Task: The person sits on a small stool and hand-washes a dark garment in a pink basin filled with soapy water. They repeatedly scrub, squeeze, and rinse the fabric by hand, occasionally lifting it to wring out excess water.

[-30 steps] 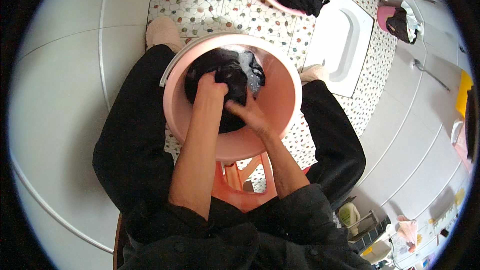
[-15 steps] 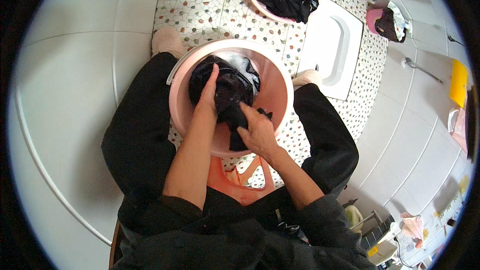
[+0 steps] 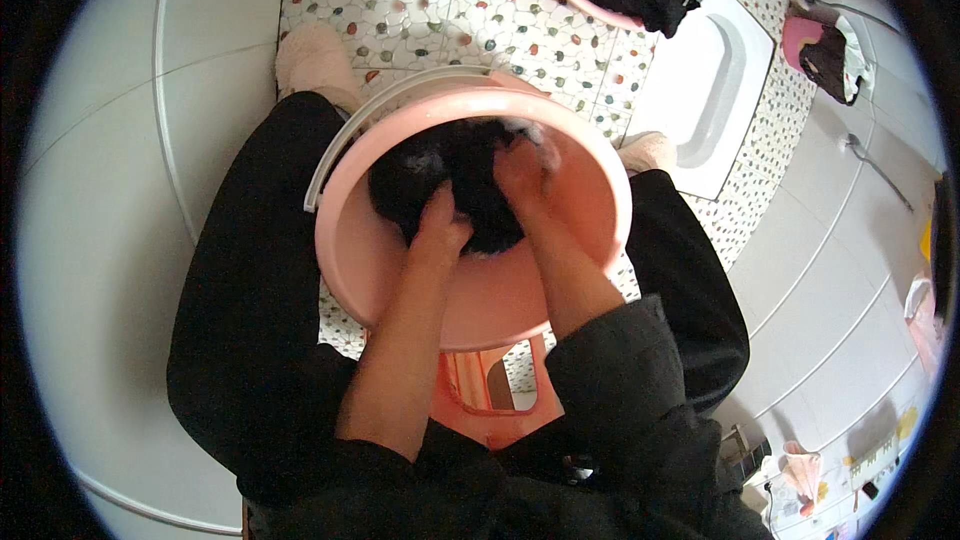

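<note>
A pink plastic basin (image 3: 580,240) sits between my knees with wet black clothing (image 3: 410,175) and a little foam inside. My left hand (image 3: 440,225) presses down on the black clothing near the basin's middle, fingers closed into the cloth. My right hand (image 3: 520,170) grips the same dark cloth a little farther back, next to the foam. Both forearms reach in over the basin's near rim.
An orange plastic stool (image 3: 490,395) shows under me. A second pink basin (image 3: 600,10) holding black clothes stands at the back. To its right lies a white squat toilet pan (image 3: 705,90). Pebble-pattern floor tiles (image 3: 420,0) lie ahead, with white tiles to the left and right.
The black clothing was held up above the basin rim half a second ago. Both hands have now pushed it down into the basin.
</note>
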Demonstrator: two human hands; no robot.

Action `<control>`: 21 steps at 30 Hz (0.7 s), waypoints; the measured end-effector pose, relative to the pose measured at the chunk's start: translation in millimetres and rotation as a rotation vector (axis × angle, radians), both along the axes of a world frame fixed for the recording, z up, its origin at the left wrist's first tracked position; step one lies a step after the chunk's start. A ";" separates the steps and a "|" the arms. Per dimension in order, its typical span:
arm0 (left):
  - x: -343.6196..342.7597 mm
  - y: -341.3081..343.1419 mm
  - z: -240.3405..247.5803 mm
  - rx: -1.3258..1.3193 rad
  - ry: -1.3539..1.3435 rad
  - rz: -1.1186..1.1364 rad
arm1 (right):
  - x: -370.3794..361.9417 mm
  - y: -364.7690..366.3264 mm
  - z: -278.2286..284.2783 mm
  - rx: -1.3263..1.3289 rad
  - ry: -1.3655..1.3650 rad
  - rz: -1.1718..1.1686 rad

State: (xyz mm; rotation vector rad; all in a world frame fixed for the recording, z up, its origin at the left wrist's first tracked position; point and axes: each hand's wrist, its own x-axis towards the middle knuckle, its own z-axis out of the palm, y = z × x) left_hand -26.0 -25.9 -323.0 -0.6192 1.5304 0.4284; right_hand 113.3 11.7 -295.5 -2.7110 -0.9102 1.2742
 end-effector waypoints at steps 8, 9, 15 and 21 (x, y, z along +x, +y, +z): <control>0.9 17.5 31.8 0.178 -0.224 0.122 | -4.7 -7.7 5.4 0.307 0.288 -0.221; -5.9 19.4 30.7 0.182 -0.210 0.106 | -15.6 -0.7 19.9 0.310 0.403 -0.278; 26.5 29.6 55.5 0.190 -0.510 0.084 | 33.9 -23.6 -16.8 0.133 0.465 -0.127; 12.9 43.2 55.1 0.203 -0.190 -0.210 | 14.6 -12.6 41.0 0.029 0.495 -0.269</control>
